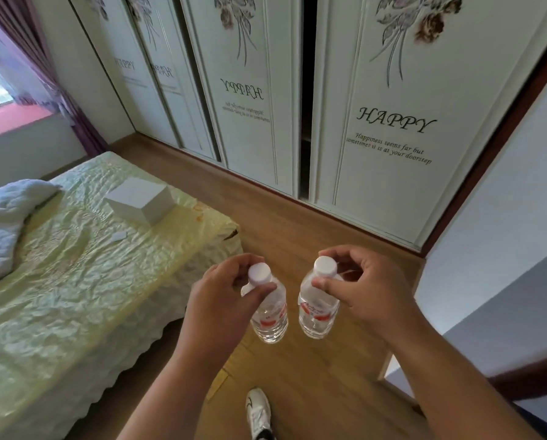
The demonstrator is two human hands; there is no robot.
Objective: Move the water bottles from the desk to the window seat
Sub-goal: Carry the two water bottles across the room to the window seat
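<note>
Clear plastic: 2 bottles hang mid-carry at lower centre, left bottle (270,308) pinched at the neck by the left hand (221,300), right bottle (318,304) by the right hand (366,293); window seat (10,120) at upper left is not yet reached.

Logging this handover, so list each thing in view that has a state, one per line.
left bottle: capped, upright, held by the left hand at its neck
right bottle: capped, upright, held by the right hand at its neck
wardrobe door: slid partly open, dark gap beside it
white box: closed, lying on the bed
</note>
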